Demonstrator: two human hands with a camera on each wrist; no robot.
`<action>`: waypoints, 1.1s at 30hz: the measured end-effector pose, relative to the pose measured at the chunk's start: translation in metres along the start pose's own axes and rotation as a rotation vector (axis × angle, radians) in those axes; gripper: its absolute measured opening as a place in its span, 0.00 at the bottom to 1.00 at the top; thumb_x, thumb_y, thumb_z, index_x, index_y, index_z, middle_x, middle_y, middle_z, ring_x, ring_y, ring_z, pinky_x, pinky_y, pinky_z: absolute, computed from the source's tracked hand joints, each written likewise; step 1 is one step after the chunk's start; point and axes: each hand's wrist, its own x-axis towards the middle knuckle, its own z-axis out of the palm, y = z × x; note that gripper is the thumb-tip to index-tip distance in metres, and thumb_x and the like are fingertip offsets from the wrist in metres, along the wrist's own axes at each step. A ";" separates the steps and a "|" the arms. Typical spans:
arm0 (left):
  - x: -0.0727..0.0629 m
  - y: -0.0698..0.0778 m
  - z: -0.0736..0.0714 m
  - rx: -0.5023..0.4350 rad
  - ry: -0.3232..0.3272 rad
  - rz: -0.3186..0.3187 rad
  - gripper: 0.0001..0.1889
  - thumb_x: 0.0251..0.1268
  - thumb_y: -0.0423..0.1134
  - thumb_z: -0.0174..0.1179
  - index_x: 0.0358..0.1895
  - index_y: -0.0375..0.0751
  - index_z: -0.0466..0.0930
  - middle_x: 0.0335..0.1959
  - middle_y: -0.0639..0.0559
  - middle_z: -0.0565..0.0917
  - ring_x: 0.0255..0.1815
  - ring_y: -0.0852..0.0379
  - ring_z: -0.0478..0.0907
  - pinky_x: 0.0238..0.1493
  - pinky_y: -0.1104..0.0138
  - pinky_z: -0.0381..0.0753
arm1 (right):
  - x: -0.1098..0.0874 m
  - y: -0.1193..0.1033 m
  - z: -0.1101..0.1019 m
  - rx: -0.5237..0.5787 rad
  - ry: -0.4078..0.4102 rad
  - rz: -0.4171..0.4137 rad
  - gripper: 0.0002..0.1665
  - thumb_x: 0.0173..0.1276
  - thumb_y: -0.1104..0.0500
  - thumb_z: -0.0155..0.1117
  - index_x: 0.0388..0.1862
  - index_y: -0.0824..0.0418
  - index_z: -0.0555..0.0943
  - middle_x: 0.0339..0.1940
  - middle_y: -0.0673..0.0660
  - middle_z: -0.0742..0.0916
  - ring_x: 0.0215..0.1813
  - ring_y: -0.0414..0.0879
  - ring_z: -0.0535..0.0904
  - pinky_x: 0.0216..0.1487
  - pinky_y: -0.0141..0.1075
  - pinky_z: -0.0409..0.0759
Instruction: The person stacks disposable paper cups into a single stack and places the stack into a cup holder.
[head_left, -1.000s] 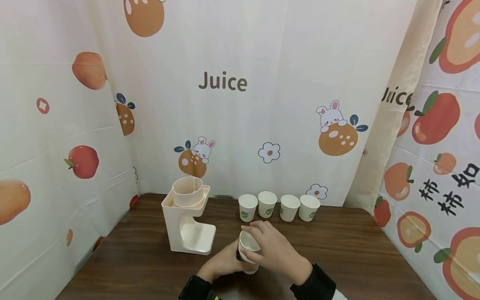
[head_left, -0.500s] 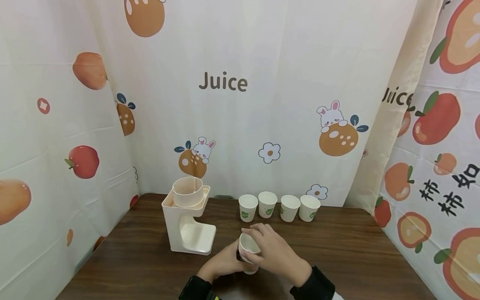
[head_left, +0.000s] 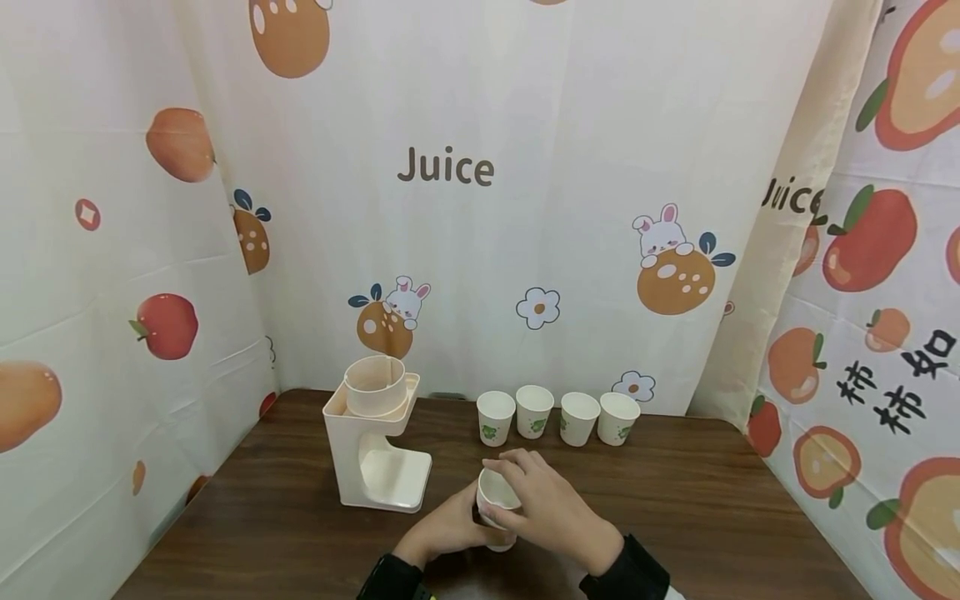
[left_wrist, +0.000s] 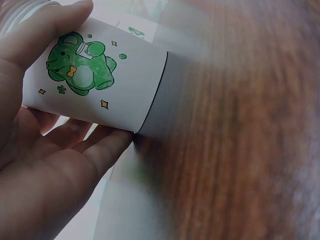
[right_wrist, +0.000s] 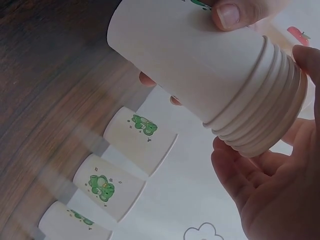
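Observation:
A nested stack of white paper cups (head_left: pixel 497 487) is between both hands over the front part of the table. My left hand (head_left: pixel 447 523) grips its body from the left, the thumb lying along a cup (left_wrist: pixel 127 75) printed with a green bear. At the rims, my right hand (head_left: pixel 553 507) curls its thumb and fingers around the open end. In the right wrist view the stack (right_wrist: pixel 195 65) lies slanted, with several rims (right_wrist: pixel 270 100) close together. The inner cups are mostly hidden inside the outermost one.
Behind the hands, several single paper cups (head_left: pixel 580 419) stand upright in a row near the table's back edge. To the left is a cream plastic stand (head_left: pixel 347 462) with a round open holder (head_left: pixel 375 398) on top. Printed curtains (head_left: pixel 465 242) enclose the brown table (head_left: pixel 262 500).

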 end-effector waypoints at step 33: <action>0.000 -0.001 0.002 0.002 0.010 0.007 0.42 0.57 0.38 0.74 0.73 0.49 0.60 0.57 0.55 0.77 0.60 0.53 0.73 0.61 0.50 0.69 | 0.019 0.043 -0.004 0.005 0.050 -0.006 0.24 0.76 0.44 0.60 0.63 0.54 0.79 0.55 0.51 0.83 0.57 0.45 0.77 0.53 0.46 0.79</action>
